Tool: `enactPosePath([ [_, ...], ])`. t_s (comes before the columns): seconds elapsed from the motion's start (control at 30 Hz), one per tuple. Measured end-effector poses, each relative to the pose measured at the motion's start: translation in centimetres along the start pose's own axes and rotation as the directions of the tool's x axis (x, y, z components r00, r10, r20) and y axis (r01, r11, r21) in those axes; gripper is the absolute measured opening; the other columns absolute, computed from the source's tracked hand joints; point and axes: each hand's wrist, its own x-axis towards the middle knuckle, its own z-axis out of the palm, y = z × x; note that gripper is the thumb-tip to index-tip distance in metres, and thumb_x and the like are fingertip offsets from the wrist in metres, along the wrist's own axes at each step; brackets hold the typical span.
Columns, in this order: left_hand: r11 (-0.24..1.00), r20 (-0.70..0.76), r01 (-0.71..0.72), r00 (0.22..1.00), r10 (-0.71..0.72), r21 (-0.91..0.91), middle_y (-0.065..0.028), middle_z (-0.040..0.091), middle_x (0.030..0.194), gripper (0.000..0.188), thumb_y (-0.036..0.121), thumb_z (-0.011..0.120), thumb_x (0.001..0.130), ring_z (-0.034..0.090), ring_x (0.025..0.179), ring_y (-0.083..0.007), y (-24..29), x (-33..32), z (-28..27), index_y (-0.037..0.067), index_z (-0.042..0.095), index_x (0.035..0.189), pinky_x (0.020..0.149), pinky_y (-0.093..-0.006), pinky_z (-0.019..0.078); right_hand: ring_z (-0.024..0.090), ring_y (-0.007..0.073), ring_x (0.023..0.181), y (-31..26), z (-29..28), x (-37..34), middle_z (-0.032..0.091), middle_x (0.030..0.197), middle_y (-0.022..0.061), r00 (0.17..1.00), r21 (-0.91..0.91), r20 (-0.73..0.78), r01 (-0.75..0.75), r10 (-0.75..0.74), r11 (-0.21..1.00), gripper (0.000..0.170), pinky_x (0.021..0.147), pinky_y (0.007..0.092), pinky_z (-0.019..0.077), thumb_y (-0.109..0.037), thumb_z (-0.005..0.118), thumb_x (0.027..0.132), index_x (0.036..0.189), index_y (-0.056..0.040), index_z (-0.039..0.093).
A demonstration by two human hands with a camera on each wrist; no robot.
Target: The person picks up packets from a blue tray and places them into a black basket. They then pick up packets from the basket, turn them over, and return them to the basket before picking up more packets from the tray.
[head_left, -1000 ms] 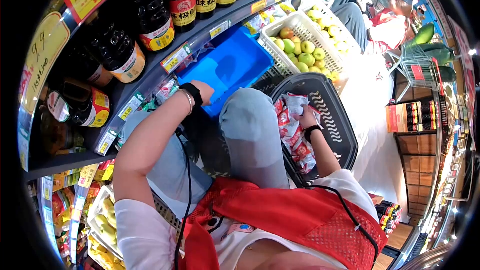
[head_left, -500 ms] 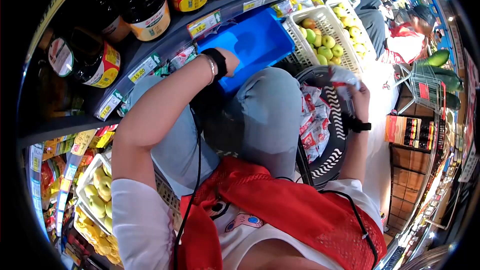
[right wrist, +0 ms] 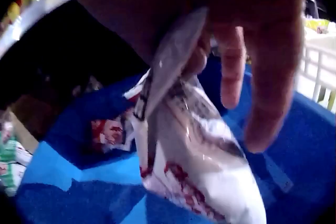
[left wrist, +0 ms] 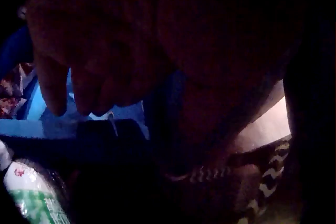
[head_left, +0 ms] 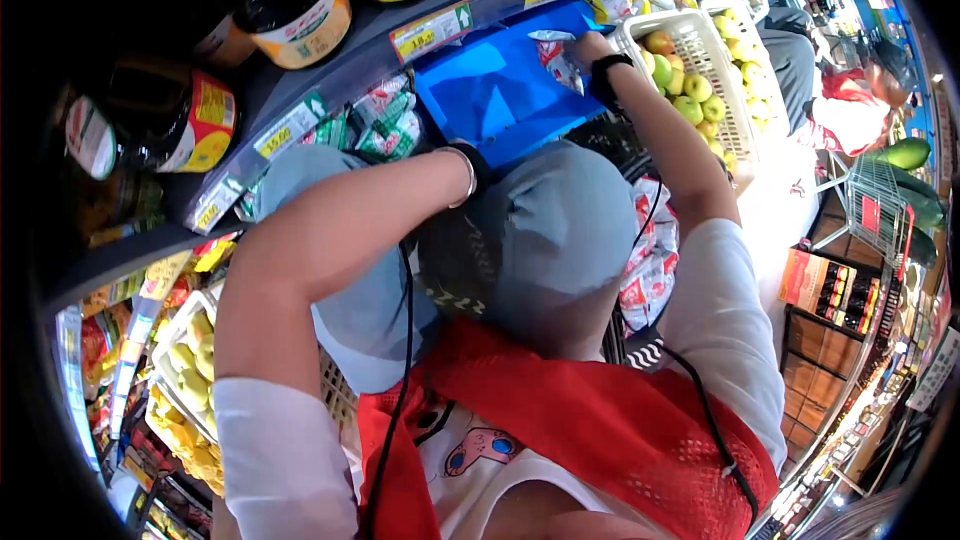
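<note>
My right hand (head_left: 590,52) is over the blue bin (head_left: 480,105) and pinches a white-and-red plastic packet (right wrist: 194,155) by its top end, two other fingers stretched apart from it. Below, inside the bin, lies another small red-and-white packet (right wrist: 110,132). My left hand (left wrist: 110,45) grips the bin's near rim, fingers bent down over it; this view is dark, and in the head view that hand is mostly hidden past its wristband. At the right of my knee, more red-and-white packets (head_left: 650,285) lie in a black shopping basket (head_left: 645,352), partly covered by my right arm.
Green-and-white packets (head_left: 385,125) lie at the shelf's foot, left of the bin. Dark sauce bottles (head_left: 290,15) line the shelf above. White crates of apples (head_left: 680,90) stand to the right, with another person (head_left: 850,105) and a shopping cart (head_left: 875,200) beyond.
My right hand has lifted a packet out of the black basket and carried it left over the blue bin. My left hand has stayed at the bin's near side; the bin now looks tilted.
</note>
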Motion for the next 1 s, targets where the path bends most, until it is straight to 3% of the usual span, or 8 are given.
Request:
enactPosePath([
  [0.1,0.979,0.319,0.159,0.928,-0.193,0.13,-0.007,0.06,0.118,0.031,0.025,0.054,0.085,0.055,0.111,-0.0263,-0.1,8.4,3.3,0.012,0.064,0.111,0.084,-0.0447,0.0458,0.059,0.0366,0.095,-3.4,-1.7,3.6,0.062,0.104,0.0208,0.978,0.049,-0.205,-0.033,0.042,0.998,0.043,0.081,0.0426,0.0483,-0.041,0.051,0.085,0.102,-0.0043,0.063],
  [0.23,0.936,-0.012,0.239,0.968,-0.251,-0.257,-0.0062,0.052,0.128,0.035,0.028,0.042,0.091,0.05,0.113,-0.0264,2.2,1.7,-0.5,0.013,0.058,0.119,0.088,-0.0429,0.0423,0.052,0.0286,0.114,-4.9,3.1,9.9,0.052,0.128,0.0122,0.935,-0.012,-0.354,0.007,-0.011,1.0,0.044,0.089,0.0406,0.0464,-0.033,0.05,0.084,0.122,-0.011,0.053],
  [0.47,0.985,0.176,0.167,0.97,-0.17,0.036,-0.0098,0.055,0.125,0.054,0.051,0.037,0.091,0.05,0.116,-0.0296,2.8,-1.8,-4.8,0.013,0.057,0.123,0.097,-0.0474,0.0363,0.048,0.0343,0.116,-7.8,8.9,4.9,0.049,0.123,0.015,0.993,0.075,0.033,-0.113,0.111,0.991,0.039,0.093,0.0422,0.0442,-0.018,0.052,0.082,0.119,-0.008,0.052],
  [0.6,0.99,0.087,0.113,0.991,-0.106,-0.087,-0.0076,0.059,0.12,0.038,0.037,0.044,0.089,0.054,0.113,-0.024,2.3,-3.7,-5.3,0.016,0.062,0.116,0.096,-0.0507,0.0355,0.05,0.0393,0.111,-4.8,9.6,6.7,0.049,0.121,0.0208,0.958,0.354,-0.106,-0.215,0.267,0.91,0.045,0.093,0.0445,0.0435,-0.018,0.059,0.076,0.119,-0.0076,0.049],
  [0.67,0.97,-0.115,0.147,0.979,-0.171,-0.193,-0.0139,0.06,0.11,0.032,0.025,0.05,0.081,0.053,0.105,-0.0309,2.7,-0.8,-1.1,0.008,0.063,0.106,0.088,-0.0492,0.0371,0.046,0.0379,0.116,-4.4,8.6,7.2,0.046,0.126,0.018,0.951,0.271,-0.307,0.056,0.031,0.961,0.039,0.096,0.0431,0.0421,-0.013,0.052,0.08,0.117,-0.0045,0.049],
  [0.7,0.953,-0.279,0.101,0.943,-0.184,-0.287,-0.0151,0.053,0.122,0.038,0.024,0.047,0.084,0.047,0.113,-0.0333,2.8,6.2,6.8,0.008,0.057,0.117,0.091,-0.0519,0.035,0.043,0.0364,0.119,-4.7,7.9,8.1,0.044,0.129,0.0168,0.989,0.137,-0.143,0.054,-0.034,0.989,0.043,0.096,0.0436,0.042,-0.012,0.05,0.079,0.122,-0.0065,0.048],
  [0.83,0.976,-0.274,0.214,0.937,-0.218,-0.043,-0.0109,0.042,0.137,0.041,0.024,0.04,0.089,0.043,0.119,-0.0316,2.7,3.2,3.7,0.008,0.051,0.125,0.092,-0.0523,0.0349,0.008,0.0286,0.14,-7.8,9.3,9.3,0.011,0.153,0.0036,0.99,-0.099,0.139,0.04,-0.026,0.994,0.07,0.105,0.0647,0.0136,-0.014,0.043,0.08,0.145,-0.0212,0.017],
  [1.0,0.992,0.006,0.089,0.996,-0.089,-0.092,-0.0045,0.058,0.122,0.034,0.033,0.047,0.089,0.052,0.115,-0.0257,2.1,-2.3,-4.0,0.018,0.062,0.116,0.089,-0.0499,0.0393,0.042,0.0321,0.125,-6.6,9.4,10.0,0.047,0.133,0.0138,0.934,0.043,0.313,0.168,-0.173,0.985,0.058,0.103,0.0452,0.033,-0.011,0.048,0.076,0.134,-0.0161,0.043],
])
